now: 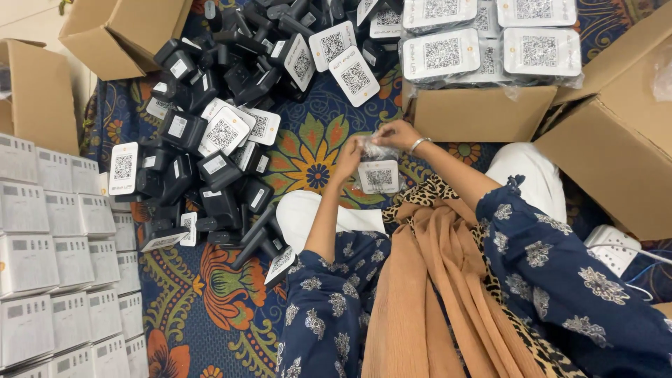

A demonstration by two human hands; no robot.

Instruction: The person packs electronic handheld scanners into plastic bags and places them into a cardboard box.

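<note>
Both hands, left hand (348,155) and right hand (395,134), are pinching a clear plastic bag (378,150) above a white code card (379,176); overpulling is risking tearing the film.

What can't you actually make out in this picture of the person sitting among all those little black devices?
- Head view: the clear plastic wrap between the left hand and right hand is crumpled; its contents are unclear.
- The white-faced device below is partly hidden by the hands.
- The cardboard box front hides lower stacked packs.
- White boxes are cut off at the left edge.
</note>
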